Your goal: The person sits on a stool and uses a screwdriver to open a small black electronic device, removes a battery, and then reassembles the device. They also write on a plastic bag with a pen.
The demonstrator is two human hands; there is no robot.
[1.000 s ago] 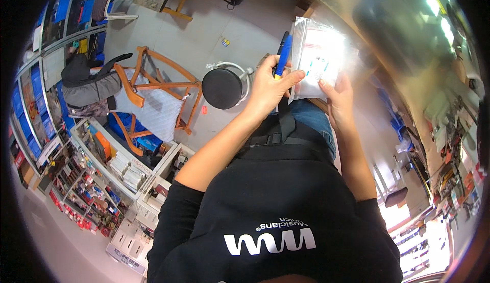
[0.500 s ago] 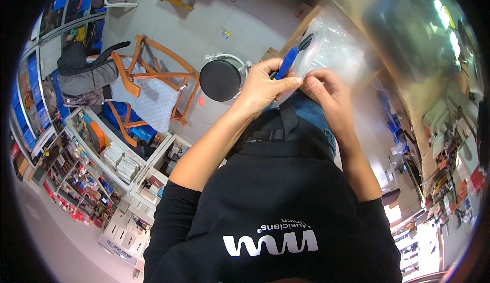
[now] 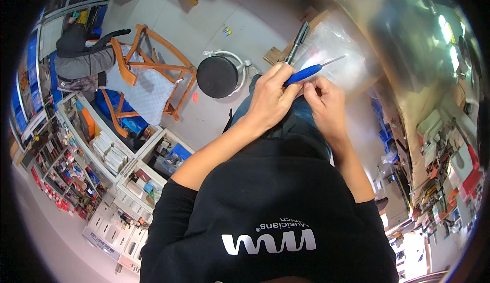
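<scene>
My left hand (image 3: 273, 96) is closed around a screwdriver (image 3: 304, 73) with a blue handle and a thin metal shaft pointing right. From the same grip a black pen-like tool (image 3: 297, 42) sticks out, pointing away from me. Just beyond my fingers spreads a clear plastic bag (image 3: 334, 45), lit brightly. My right hand (image 3: 326, 104) is closed in a pinch at the bag's near edge, close beside the screwdriver handle. The fingertips of both hands nearly meet, and what lies between them is partly hidden.
A round black stool (image 3: 217, 77) stands on the floor ahead, left of my hands. Farther left is a wooden folding chair (image 3: 145, 94) with a grey jacket (image 3: 81, 58) over it. Open drawers (image 3: 115, 152) and shelving line the left. A cluttered workbench (image 3: 403, 124) runs along the right.
The screwdriver has tilted over to the right, its thin shaft now showing above the bag. The black tool stands clear of it. My hands stay close together, and the view has shifted slightly.
</scene>
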